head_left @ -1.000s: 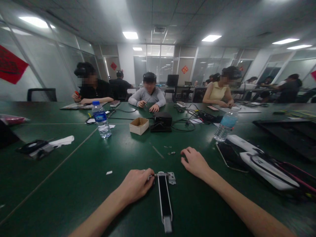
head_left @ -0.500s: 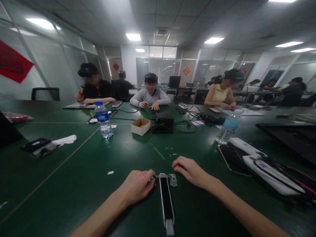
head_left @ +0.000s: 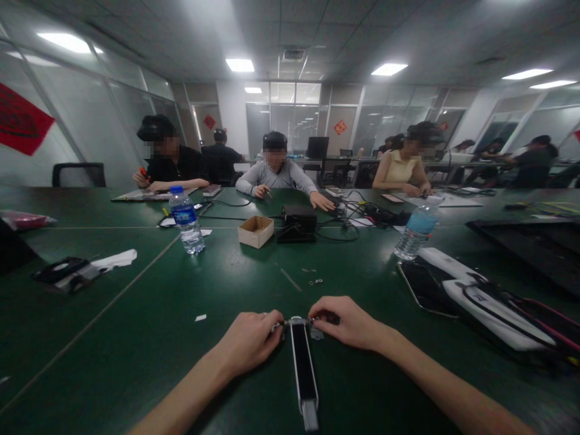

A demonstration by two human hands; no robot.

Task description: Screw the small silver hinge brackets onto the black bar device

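Bringing the right hand point(head_left: 348, 323) back to the head of the black bar point(head_left: 302, 365)
A second ago it was out by the small loose parts point(head_left: 315, 281) farther up the table point(head_left: 136, 338); now its fingertips are pinched together at the metal bracket point(head_left: 316, 333), though whether they carry one of those parts cannot be told. The left hand point(head_left: 250, 341), curled shut, grips the opposite side of the head as before. The bar lies flat, pointing toward the person, so the work looks centred on that bracket

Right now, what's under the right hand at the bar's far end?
The right hand covers most of the silver bracket at the far end of the black bar. Only one corner shows below the fingers. Anything pinched in the fingers is hidden.
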